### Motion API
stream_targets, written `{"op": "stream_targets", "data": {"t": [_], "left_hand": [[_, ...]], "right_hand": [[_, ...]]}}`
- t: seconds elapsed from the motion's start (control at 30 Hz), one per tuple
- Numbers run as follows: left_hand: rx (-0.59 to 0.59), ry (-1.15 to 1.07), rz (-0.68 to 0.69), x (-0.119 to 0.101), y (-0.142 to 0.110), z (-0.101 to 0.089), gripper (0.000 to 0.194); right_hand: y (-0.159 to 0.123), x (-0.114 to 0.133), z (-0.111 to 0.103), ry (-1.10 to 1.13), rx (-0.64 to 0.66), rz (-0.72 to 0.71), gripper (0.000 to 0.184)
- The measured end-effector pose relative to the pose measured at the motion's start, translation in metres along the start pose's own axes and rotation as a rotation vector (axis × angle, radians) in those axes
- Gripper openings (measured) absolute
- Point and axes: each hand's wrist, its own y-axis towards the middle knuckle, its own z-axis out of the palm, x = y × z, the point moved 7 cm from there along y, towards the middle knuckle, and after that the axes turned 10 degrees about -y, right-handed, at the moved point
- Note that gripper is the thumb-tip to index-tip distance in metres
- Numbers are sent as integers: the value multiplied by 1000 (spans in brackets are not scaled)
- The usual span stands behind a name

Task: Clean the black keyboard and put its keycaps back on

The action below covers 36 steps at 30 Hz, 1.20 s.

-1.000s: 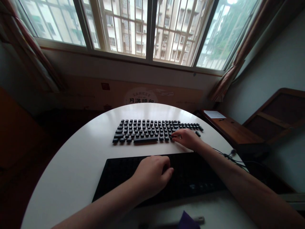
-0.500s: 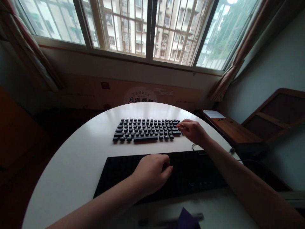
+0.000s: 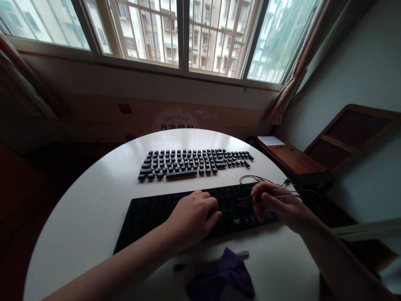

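Observation:
A black keyboard (image 3: 147, 217) lies across the white round table. My left hand (image 3: 197, 213) rests on its middle, fingers curled in; what they hold, if anything, is hidden. At the keyboard's right part, my right hand (image 3: 275, 205) is closed around what looks like a wire keycap puller (image 3: 243, 199), its thin wires sticking out to both sides. Beyond the keyboard, loose black keycaps (image 3: 181, 173) are laid out in rows like a keyboard layout. The keyboard's cable (image 3: 247, 177) loops behind my right hand.
A purple cloth (image 3: 230, 274) lies near the table's front edge, over a slim stick-like tool (image 3: 243, 254). The round white table (image 3: 78, 200) has a curved edge. To the right stands a wooden chair (image 3: 297, 159) with a paper (image 3: 271, 141) on it.
My right hand has drawn back from the right end of the keycap rows to above the keyboard, and thin wires now show in it. My left hand stays on the keyboard. The view has shifted.

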Motion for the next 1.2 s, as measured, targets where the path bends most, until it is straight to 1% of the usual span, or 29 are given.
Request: {"op": "stream_targets", "data": {"t": [0.07,0.1,0.17,0.23,0.3,0.37,0.47,0.7,0.8,0.9,0.97,1.07,1.13,1.2], "left_hand": [[-24,-9,56,-6,-1,1,17],[-30,-8,78,-8,-1,3,22],[-8,16,87,-7,-1,10,41],[47,61,53,-1,0,20,58],[97,100,26,4,1,28,66],[109,124,37,6,2,33,66],[103,145,64,6,2,35,65],[97,155,67,7,2,36,66],[91,141,71,7,2,36,65],[78,129,76,8,2,36,65],[75,123,76,8,2,36,65],[84,112,64,6,2,35,64],[92,105,52,5,2,35,64],[98,103,45,5,2,34,64]], "right_hand": [[-4,-11,7,35,33,13,36],[-4,-15,9,46,35,6,38],[-3,-20,11,54,10,-37,39],[-3,-22,13,36,-31,-91,39],[-4,-23,15,10,-68,-119,41],[-6,-25,19,-26,-76,-115,43],[-5,-28,25,-113,-56,-103,45],[2,-33,30,-299,16,-63,42],[3,-29,32,-363,57,-48,43],[2,-22,34,-486,102,-56,42],[0,-17,36,-601,117,-93,40],[-5,-6,42,-725,118,-246,39],[-9,-3,45,-750,117,-357,38],[-12,-3,45,-731,101,-415,37]]}}
